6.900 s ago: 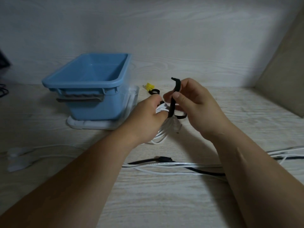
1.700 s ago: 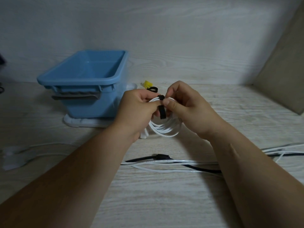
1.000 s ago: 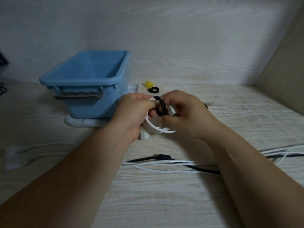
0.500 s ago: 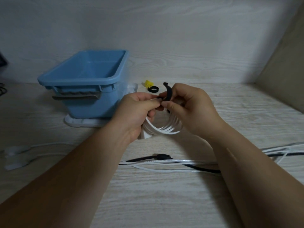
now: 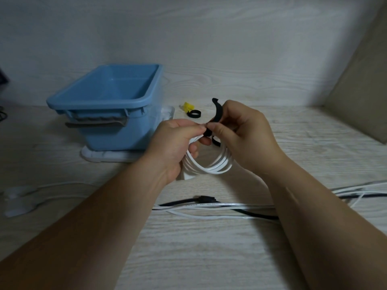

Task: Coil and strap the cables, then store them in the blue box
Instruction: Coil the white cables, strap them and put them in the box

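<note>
**Strap being fastened around the white coil**

The coiled white cable (image 5: 211,168) is being held above the table, just right of the open blue box (image 5: 100,105). Its top is being gripped by the left hand (image 5: 173,147), fingers curled round the loops. The black strap (image 5: 216,109) is being pinched against the coil by the right hand (image 5: 247,139), with its free end curving upward. It is being judged as not yet closed. If the pinch is being loosened, the tail may spring back and the loops may be fanned apart. If the strap is being pulled off-centre, a loop may be left outside it. Loose cables (image 5: 209,206) are being left uncoiled on the table.
</note>
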